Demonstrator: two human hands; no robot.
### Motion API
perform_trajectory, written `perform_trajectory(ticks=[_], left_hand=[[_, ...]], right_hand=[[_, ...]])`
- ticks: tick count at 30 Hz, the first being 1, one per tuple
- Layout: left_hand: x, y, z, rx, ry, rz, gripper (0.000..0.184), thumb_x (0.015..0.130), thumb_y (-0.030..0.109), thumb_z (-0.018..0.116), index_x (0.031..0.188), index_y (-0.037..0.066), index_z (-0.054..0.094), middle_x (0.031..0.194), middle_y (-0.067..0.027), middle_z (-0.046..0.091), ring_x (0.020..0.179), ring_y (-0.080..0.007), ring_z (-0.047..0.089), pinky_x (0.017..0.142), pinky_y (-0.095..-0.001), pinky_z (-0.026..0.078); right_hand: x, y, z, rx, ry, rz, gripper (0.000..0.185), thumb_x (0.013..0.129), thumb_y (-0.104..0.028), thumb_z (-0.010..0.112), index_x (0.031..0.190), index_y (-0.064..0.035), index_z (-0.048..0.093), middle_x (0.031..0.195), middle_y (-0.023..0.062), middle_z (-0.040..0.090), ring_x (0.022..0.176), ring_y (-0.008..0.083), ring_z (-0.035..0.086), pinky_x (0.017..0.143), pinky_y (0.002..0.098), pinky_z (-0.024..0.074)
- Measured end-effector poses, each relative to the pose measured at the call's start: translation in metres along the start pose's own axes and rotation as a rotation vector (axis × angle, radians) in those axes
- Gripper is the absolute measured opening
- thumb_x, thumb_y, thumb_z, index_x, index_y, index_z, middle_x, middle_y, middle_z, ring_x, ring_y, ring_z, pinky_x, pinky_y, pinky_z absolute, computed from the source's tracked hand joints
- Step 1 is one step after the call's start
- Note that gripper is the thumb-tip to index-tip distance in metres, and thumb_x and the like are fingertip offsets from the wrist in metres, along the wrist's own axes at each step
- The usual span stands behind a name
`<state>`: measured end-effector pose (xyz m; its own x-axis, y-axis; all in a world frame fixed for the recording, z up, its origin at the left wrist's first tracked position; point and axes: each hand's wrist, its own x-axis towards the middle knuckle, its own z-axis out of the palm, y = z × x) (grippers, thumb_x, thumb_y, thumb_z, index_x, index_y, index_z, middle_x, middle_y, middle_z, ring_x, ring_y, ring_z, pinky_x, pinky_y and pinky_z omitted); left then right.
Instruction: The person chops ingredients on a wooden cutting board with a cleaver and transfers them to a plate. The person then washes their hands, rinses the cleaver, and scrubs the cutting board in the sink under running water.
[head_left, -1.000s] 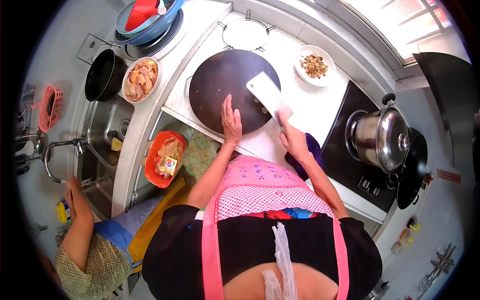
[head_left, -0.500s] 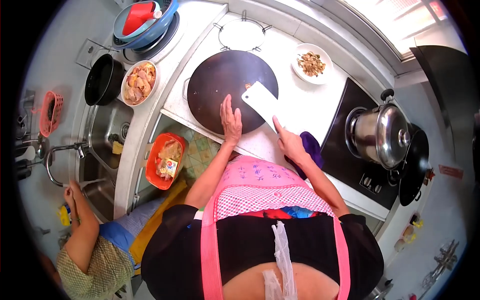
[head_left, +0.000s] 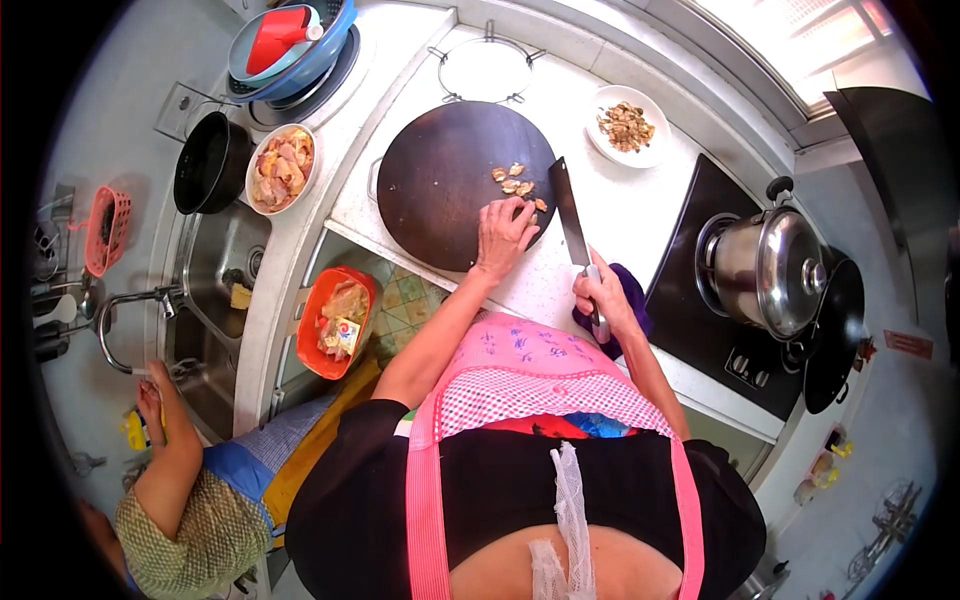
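Since the earlier frame, we are shifting our left hand [head_left: 505,238] rightward to the brown pieces [head_left: 513,187] and turning the cleaver [head_left: 567,208] from broad-side to nearly edge-on. Our right hand [head_left: 600,288] is closing round its handle, probably for steady control, with a purple cloth [head_left: 635,308] lying just beside that grip. We are keeping the blade right of our left fingers, likely sparing them. Those are curling narrowly; we cannot tell whether they are pinching anything. Just beyond them, pieces are lying on the round board [head_left: 430,185]; farther off, a white dish [head_left: 652,146] is holding brown bits.

Purple characters [head_left: 545,343] on pink apron [head_left: 500,368], none readable
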<state>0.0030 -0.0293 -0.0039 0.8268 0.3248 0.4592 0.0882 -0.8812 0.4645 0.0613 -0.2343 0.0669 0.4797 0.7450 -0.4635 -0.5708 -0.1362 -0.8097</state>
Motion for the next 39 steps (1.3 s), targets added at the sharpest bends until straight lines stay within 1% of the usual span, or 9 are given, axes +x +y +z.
perform_trajectory(ticks=[9,14,17,20,23,27,31,33,39], left_hand=[[-0.004,-0.023,-0.008,0.135,0.019,0.149,0.032,0.074,0.016,0.066,0.106,0.015,0.063,0.096,0.0014,0.055,0.093,-0.0191,0.051,0.084,-0.0387,0.036],[-0.006,-0.031,-0.034,0.049,0.047,0.026,0.036,0.069,0.016,0.070,0.104,0.012,0.061,0.100,-0.0034,0.054,0.097,-0.0224,0.050,0.087,-0.0389,0.035],[-0.020,-0.030,-0.049,-0.007,0.074,-0.133,0.039,0.068,0.016,0.071,0.106,0.010,0.060,0.102,-0.0054,0.053,0.098,-0.0234,0.050,0.088,-0.0386,0.035],[-0.039,-0.029,-0.057,-0.012,0.116,-0.272,0.037,0.073,0.014,0.068,0.108,0.009,0.059,0.103,-0.0070,0.053,0.099,-0.0240,0.050,0.088,-0.0380,0.035],[-0.053,-0.029,-0.056,-0.012,0.164,-0.369,0.035,0.076,0.014,0.066,0.110,0.009,0.058,0.103,-0.0085,0.053,0.099,-0.0247,0.051,0.087,-0.0374,0.036],[-0.061,-0.029,-0.049,-0.077,0.144,-0.514,0.037,0.076,0.014,0.066,0.112,0.009,0.057,0.104,-0.0088,0.052,0.100,-0.0249,0.051,0.085,-0.0375,0.036],[-0.062,-0.034,-0.048,-0.055,0.130,-0.496,0.037,0.075,0.015,0.066,0.111,0.008,0.057,0.103,-0.0089,0.052,0.101,-0.0251,0.051,0.084,-0.0370,0.036],[-0.062,-0.038,-0.044,-0.035,0.163,-0.466,0.036,0.076,0.012,0.066,0.110,0.007,0.057,0.102,-0.0064,0.052,0.081,-0.0202,0.053,0.079,-0.0346,0.038],[-0.064,-0.038,-0.049,-0.216,0.178,-0.545,0.037,0.073,0.005,0.065,0.110,0.008,0.057,0.100,-0.0063,0.052,0.081,-0.0197,0.053,0.079,-0.0330,0.040]], right_hand=[[0.012,0.010,0.023,-0.317,0.021,0.034,0.075,0.076,-0.004,0.048,0.146,-0.0178,0.024,0.060,-0.0023,0.045,0.046,0.0070,0.040,0.043,0.0224,0.0340],[0.029,0.010,0.021,-0.374,-0.030,0.028,0.074,0.075,-0.005,0.048,0.145,-0.0192,0.027,0.056,0.0007,0.045,0.047,0.0083,0.042,0.046,0.0251,0.0369],[0.028,-0.008,0.017,-1.018,0.104,-0.335,0.069,0.076,-0.005,0.051,0.141,-0.0166,0.034,0.069,0.0116,0.055,0.053,0.0195,0.054,0.056,0.0319,0.0456],[0.028,-0.020,0.018,-1.173,0.184,-0.734,0.070,0.077,0.003,0.053,0.141,-0.0148,0.034,0.071,0.0144,0.053,0.057,0.0248,0.056,0.057,0.0325,0.0464],[0.044,-0.002,0.020,-1.137,0.205,-0.799,0.071,0.076,0.004,0.054,0.142,-0.0126,0.032,0.071,0.0144,0.052,0.057,0.0260,0.055,0.057,0.0326,0.0465],[0.066,0.057,0.005,-1.599,0.126,-0.228,0.082,0.075,0.003,0.047,0.145,-0.0316,0.019,0.075,0.0202,0.059,0.062,0.0378,0.059,0.057,0.0467,0.0481],[0.060,0.052,0.002,-1.578,0.097,-0.196,0.086,0.071,0.004,0.049,0.145,-0.0278,0.018,0.074,0.0207,0.060,0.064,0.0383,0.059,0.058,0.0458,0.0460],[0.059,0.041,-0.006,-1.527,0.056,-0.386,0.085,0.072,0.003,0.048,0.144,-0.0309,0.020,0.076,0.0218,0.060,0.062,0.0383,0.059,0.056,0.0470,0.0474],[0.030,-0.029,0.040,-1.392,0.195,-0.695,0.076,0.076,-0.001,0.054,0.143,-0.0258,0.030,0.066,0.0103,0.049,0.055,0.0283,0.054,0.053,0.0412,0.0450]])
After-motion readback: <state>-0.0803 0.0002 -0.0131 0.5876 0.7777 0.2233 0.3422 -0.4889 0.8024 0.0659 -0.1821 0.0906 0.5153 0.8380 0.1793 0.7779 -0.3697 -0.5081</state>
